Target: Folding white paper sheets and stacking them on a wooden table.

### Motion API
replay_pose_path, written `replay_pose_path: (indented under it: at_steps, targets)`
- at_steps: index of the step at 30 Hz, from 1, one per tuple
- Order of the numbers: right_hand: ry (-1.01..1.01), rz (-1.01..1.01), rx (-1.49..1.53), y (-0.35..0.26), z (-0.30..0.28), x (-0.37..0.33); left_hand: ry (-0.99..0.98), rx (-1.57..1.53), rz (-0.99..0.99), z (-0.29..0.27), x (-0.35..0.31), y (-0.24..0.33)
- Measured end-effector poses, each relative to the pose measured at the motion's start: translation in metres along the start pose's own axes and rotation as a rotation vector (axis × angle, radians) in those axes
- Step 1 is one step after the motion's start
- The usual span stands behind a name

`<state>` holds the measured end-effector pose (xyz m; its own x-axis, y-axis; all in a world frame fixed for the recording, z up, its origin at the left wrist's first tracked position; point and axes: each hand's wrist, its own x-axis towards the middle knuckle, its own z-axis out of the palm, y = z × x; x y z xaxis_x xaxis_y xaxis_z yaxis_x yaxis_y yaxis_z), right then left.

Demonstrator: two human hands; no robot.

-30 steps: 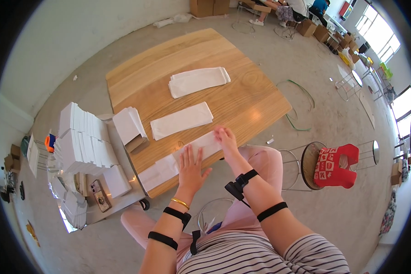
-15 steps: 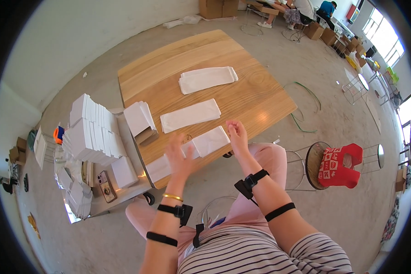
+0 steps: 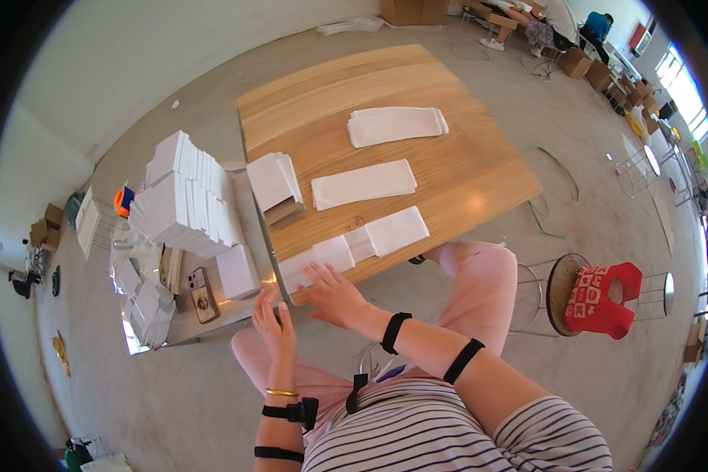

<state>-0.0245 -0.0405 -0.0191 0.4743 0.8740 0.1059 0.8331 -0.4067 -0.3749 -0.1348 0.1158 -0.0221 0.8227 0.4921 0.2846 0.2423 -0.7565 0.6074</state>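
My right hand (image 3: 337,297) is at the table's near left edge, its fingers stretched out over the end of a row of white flat paper pieces. In that row are a left white piece (image 3: 293,271), a middle one (image 3: 333,253) and a right one (image 3: 400,230), with a thinner, see-through stretch between the last two. My left hand (image 3: 275,330) is just off the table corner, fingers up and apart, holding nothing I can see. Farther back on the wooden table (image 3: 464,157) lie a middle stack of long white sheets (image 3: 363,185) and a far stack (image 3: 397,126).
A small white stack with a brown cardboard piece (image 3: 285,212) sits at the table's left edge. On the metal side table are tall white stacks (image 3: 185,200) and a phone (image 3: 202,295). A red bag (image 3: 603,299) rests on a stool at right; people work far behind.
My right hand has moved left and down from the row's right end to its left end. My left hand has drawn back off the row. The view has shifted.
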Motion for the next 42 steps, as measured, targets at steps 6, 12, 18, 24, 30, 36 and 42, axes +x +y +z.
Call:
replay_pose_path:
  at_steps: [6, 12, 18, 24, 30, 36, 42]
  targets:
    - [-0.106, 0.091, -0.1, 0.006, 0.014, 0.003, -0.003, 0.019, 0.017, -0.006, -0.004, -0.001]
    - [0.382, 0.238, 0.533, 0.048, -0.016, -0.008, -0.029, -0.062, 0.055, 0.005, 0.005, 0.022]
    - [0.677, 0.357, 0.839, 0.117, -0.054, -0.062, -0.22, 0.034, 0.212, 0.052, 0.016, 0.071]
    - [0.829, 0.433, 1.091, 0.15, -0.05, -0.097, -0.359, 0.132, 0.391, 0.102, 0.026, 0.106]
    - [0.901, 0.471, 1.125, 0.163, -0.045, -0.111, -0.459, 0.273, 0.439, 0.126, 0.032, 0.112]
    - [0.941, 0.532, 1.077, 0.166, -0.041, -0.114, -0.488, 0.307, 0.469, 0.132, 0.033, 0.114]
    - [1.012, 0.796, 0.949, 0.182, -0.016, -0.123, -0.515, 0.332, 0.491, 0.141, 0.033, 0.115]
